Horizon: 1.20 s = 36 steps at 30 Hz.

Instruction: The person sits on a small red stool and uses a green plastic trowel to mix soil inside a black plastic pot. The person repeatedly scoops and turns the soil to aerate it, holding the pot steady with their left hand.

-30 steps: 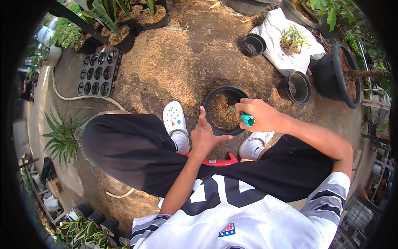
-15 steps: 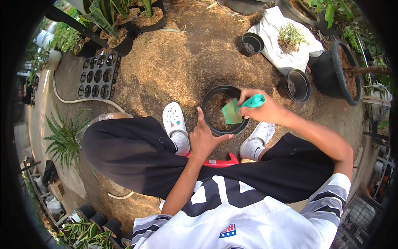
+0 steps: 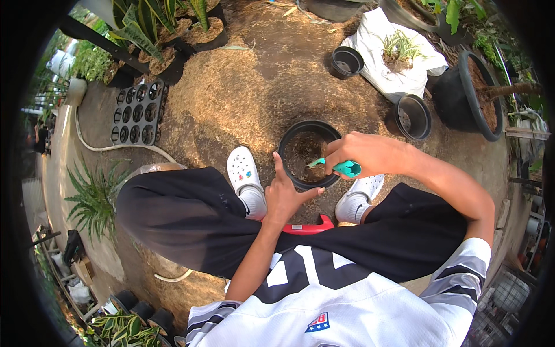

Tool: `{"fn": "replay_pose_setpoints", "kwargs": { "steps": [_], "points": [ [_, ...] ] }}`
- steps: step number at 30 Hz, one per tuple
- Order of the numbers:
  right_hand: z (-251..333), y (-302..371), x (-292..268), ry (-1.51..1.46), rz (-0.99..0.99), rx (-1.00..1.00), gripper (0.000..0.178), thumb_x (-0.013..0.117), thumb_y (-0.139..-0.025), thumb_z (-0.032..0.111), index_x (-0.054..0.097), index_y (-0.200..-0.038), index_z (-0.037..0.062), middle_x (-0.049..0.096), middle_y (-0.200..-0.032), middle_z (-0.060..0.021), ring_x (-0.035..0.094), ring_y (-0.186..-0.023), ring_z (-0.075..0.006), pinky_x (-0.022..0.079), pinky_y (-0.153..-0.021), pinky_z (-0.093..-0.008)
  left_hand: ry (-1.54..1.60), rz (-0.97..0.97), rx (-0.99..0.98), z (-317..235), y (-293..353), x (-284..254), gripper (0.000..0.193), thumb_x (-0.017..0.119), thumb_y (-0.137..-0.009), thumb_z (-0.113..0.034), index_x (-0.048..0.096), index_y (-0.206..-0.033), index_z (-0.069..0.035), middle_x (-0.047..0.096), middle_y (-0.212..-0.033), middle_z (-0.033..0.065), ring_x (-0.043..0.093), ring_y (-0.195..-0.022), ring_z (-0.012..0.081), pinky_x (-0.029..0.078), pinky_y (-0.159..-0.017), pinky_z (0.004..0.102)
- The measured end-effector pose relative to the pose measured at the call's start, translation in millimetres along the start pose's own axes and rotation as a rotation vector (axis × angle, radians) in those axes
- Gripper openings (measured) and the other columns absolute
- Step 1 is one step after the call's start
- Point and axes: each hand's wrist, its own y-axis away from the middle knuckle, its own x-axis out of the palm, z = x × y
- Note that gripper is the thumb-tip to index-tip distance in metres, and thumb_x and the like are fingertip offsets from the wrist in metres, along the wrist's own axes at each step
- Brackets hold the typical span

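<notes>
A round black plant pot (image 3: 309, 124) stands on the ground between my feet, with brown soil mix inside. My left hand (image 3: 282, 195) braces the pot's near left side, its forefinger and thumb spread along the wall and the other fingers folded. In my right hand (image 3: 370, 152), a green hand trowel (image 3: 348, 168) is gripped by its handle over the pot's right rim. The trowel's blade is seen nearly edge-on inside the pot, partly hidden by my fingers.
A red plastic stool (image 3: 309, 226) shows beneath me. Two black pots (image 3: 347, 61) (image 3: 413, 117) stand near a white sack (image 3: 370, 43) bearing a spider-like plant (image 3: 400, 47). A large potted trunk (image 3: 490, 95) is at right; a seedling tray (image 3: 138, 114) and hose (image 3: 98, 148) lie left.
My right hand has turned the trowel, so its blade, broad to view before, is now almost edge-on and its handle points lower. The left hand keeps its place at the pot.
</notes>
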Motion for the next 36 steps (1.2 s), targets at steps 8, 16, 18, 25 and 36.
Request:
{"fn": "replay_pose_setpoints", "kwargs": {
  "steps": [8, 16, 18, 25, 36],
  "points": [
    [-7, -11, 20, 0.022, 0.028, -0.064, 0.034, 0.074, -0.074, 0.004, 0.076, -0.108, 0.0051, 0.070, -0.125, -0.0202, 0.071, -0.106, -0.0429, 0.058, -0.087, -0.0491, -0.027, 0.020, 0.006, -3, -1, -5, 0.159, 0.090, -0.062, -0.072, -0.002, -0.161, 0.013, 0.064, -0.124, 0.0415, 0.072, -0.109, 0.0469, 0.059, -0.091, 0.0498],
    [-9, -12, 12, 0.088, -0.034, -0.088, 0.026, 0.073, -0.077, 0.003, 0.077, -0.103, 0.0032, 0.072, -0.120, -0.0218, 0.071, -0.113, -0.0390, 0.058, -0.091, -0.0463, 0.010, 0.039, -0.021, -2, -3, -2, 0.160, 0.091, -0.061, -0.071, -0.001, -0.161, 0.013, 0.060, -0.134, 0.0400, 0.070, -0.115, 0.0464, 0.058, -0.094, 0.0493],
    [-18, -11, 20, 0.213, -0.050, -0.118, 0.025, 0.072, -0.078, 0.003, 0.077, -0.103, 0.0034, 0.072, -0.117, -0.0216, 0.071, -0.112, -0.0382, 0.058, -0.090, -0.0462, 0.012, 0.039, -0.021, 0, -3, -1, 0.160, 0.091, -0.060, -0.071, -0.001, -0.161, 0.013, 0.058, -0.138, 0.0395, 0.069, -0.117, 0.0461, 0.058, -0.094, 0.0496],
    [-23, -10, 0, 0.096, 0.010, -0.040, 0.023, 0.072, -0.075, 0.002, 0.078, -0.097, 0.0073, 0.073, -0.104, -0.0152, 0.073, -0.097, -0.0383, 0.059, -0.081, -0.0461, 0.013, 0.011, 0.008, 0, -2, -1, 0.160, 0.093, -0.059, -0.067, 0.000, -0.162, 0.011, 0.054, -0.145, 0.0366, 0.066, -0.122, 0.0461, 0.057, -0.096, 0.0504],
    [-19, -8, 16, 0.169, -0.038, 0.061, 0.027, 0.076, -0.072, 0.007, 0.078, -0.099, 0.0081, 0.074, -0.101, -0.0146, 0.073, -0.091, -0.0403, 0.059, -0.079, -0.0483, 0.017, 0.009, -0.012, -4, -2, -4, 0.159, 0.093, -0.060, -0.067, 0.000, -0.162, 0.012, 0.051, -0.146, 0.0396, 0.065, -0.123, 0.0478, 0.057, -0.097, 0.0505]
  ]
}}
